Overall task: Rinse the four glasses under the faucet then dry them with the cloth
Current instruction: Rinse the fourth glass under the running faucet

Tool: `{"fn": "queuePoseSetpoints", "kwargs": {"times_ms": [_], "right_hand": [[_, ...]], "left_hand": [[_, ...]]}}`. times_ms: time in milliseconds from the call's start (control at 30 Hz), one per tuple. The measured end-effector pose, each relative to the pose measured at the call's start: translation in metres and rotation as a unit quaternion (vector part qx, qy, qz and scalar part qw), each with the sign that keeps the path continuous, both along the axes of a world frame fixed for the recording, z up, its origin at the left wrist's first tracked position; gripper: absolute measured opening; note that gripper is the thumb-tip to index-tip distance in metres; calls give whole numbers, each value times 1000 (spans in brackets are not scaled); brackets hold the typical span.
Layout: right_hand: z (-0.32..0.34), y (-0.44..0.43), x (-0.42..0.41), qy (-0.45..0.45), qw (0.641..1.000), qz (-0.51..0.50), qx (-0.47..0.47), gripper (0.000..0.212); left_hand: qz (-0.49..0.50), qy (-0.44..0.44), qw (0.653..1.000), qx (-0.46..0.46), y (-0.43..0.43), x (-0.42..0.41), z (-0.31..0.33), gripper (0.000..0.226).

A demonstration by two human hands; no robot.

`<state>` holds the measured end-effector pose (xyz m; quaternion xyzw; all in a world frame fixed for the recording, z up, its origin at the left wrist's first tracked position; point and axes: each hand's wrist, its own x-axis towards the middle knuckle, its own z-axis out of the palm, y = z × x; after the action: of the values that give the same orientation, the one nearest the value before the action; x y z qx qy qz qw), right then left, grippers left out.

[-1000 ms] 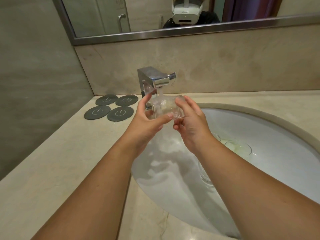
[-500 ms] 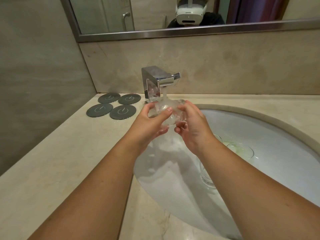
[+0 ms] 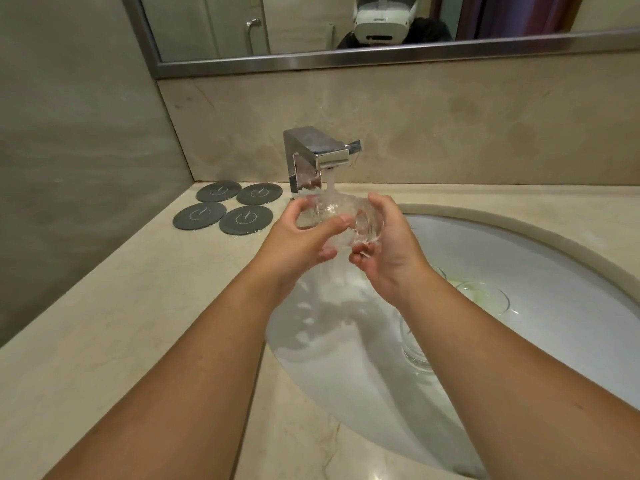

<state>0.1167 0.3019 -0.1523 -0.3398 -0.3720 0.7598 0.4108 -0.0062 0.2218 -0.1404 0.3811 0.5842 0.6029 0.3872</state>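
Where the two forearms cross the counter (image 3: 104, 323), the sink (image 3: 519, 225) lies under them. A near glass (image 3: 415, 353) stands in it, partly hidden by the right forearm, and a far glass (image 3: 485, 299) sits just beyond. Farther in, the held glass (image 3: 341, 220) lies tilted between both palms. The left hand (image 3: 298, 237) curls thumb and fingers round its left end and the right hand (image 3: 391, 251) wraps its right end. Water from the faucet (image 3: 311, 157) falls straight onto it. Four dark coasters (image 3: 225, 211) lie left of the faucet, below the mirror (image 3: 311, 26).

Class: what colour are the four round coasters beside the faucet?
Dark grey coasters, each with a pale line emblem; head view.
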Motion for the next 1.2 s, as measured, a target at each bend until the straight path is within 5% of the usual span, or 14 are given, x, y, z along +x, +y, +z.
{"fn": "queuePoseSetpoints", "kwargs": {"times_ms": [200,400,533,800,1000,1200], "right_hand": [[-1,1,-3,1,999,-31,21,29],[0,2,0,18,997,-34,-60,25],[0,0,1,30,993,-38,-110,26],[-3,2,0,-6,995,-82,-54,25],[-3,1,-3,-6,996,-86,-15,24],[-10,7,-5,-32,996,-65,-45,62]], "left_hand": [[-2,-25,999,-23,-1,3,2,61],[13,159,987,7,-3,7,1,75],[38,208,977,11,1,9,1,81],[49,176,983,-26,8,11,-5,131],[78,159,984,-10,11,14,-2,114],[72,136,988,28,11,15,0,115]]}}
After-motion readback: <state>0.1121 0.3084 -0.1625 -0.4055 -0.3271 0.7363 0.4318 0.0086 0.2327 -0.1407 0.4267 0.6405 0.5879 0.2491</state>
